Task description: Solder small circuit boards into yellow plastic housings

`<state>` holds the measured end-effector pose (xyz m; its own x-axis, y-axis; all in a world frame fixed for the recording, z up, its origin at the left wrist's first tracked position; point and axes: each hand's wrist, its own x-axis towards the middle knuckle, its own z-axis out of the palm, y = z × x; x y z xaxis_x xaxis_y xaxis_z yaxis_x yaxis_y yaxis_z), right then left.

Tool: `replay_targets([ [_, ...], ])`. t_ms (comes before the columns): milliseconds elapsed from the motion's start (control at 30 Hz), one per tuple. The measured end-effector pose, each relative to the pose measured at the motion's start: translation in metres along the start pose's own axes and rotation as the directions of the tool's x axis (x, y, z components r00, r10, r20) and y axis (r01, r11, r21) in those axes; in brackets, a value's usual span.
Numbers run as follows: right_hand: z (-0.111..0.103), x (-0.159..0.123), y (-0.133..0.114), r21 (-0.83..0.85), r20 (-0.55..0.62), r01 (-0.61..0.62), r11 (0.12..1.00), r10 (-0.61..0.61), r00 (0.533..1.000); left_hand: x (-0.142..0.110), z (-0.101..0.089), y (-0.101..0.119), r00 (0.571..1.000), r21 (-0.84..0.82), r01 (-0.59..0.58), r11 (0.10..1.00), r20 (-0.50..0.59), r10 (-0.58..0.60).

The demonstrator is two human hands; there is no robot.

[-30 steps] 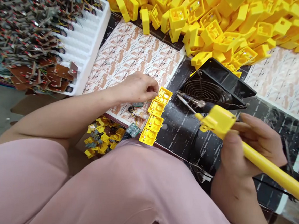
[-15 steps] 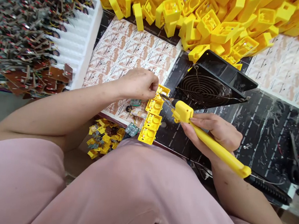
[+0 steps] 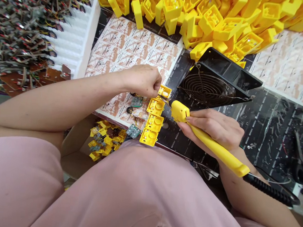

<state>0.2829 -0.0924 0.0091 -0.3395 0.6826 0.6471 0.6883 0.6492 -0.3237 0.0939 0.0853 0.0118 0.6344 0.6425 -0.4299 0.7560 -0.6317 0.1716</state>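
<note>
A row of several small yellow plastic cases (image 3: 154, 122) lies open side up along the edge of the printed sheet. My left hand (image 3: 145, 80) is closed in a pinch at the far case (image 3: 166, 91); whatever its fingertips hold is hidden. My right hand (image 3: 214, 130) is wrapped round the yellow handle of a soldering iron (image 3: 217, 151), whose thin tip points at the far case, close to my left fingertips. Left of the row, a small green circuit board (image 3: 133, 131) and another board (image 3: 136, 101) lie with wires and round black parts.
A black fan (image 3: 207, 84) stands beyond my right hand. Yellow housings (image 3: 225, 28) are heaped at the back. At left, a white foam tray (image 3: 85, 36) bears many wired boards. Scissors (image 3: 298, 162) lie far right. Below the table edge, a box (image 3: 73, 156) holds yellow pieces.
The soldering iron has shifted slightly left, its tip nearer my left fingertips, and its black cord sleeve now shows behind the handle. My left hand stays at the far case.
</note>
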Motion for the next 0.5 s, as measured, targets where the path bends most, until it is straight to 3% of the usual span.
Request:
replay_targets([
  [167, -0.014, -0.012, -0.002, -0.052, -0.042, -0.209, 0.976, 0.207, 0.977, 0.000, -0.001, 0.000, 1.000, -0.003, -0.006, 1.000, 0.012, 0.006],
  [300, -0.015, -0.017, -0.006, -0.038, -0.106, -0.192, 0.981, 0.187, 0.977, 0.000, -0.002, 0.001, 1.000, 0.009, 0.010, 1.000, 0.026, -0.011],
  [500, -0.011, -0.015, -0.010, -0.202, -0.149, -0.252, 0.946, 0.224, 0.963, -0.003, 0.001, 0.000, 1.000, 0.032, 0.010, 0.999, -0.002, -0.010],
])
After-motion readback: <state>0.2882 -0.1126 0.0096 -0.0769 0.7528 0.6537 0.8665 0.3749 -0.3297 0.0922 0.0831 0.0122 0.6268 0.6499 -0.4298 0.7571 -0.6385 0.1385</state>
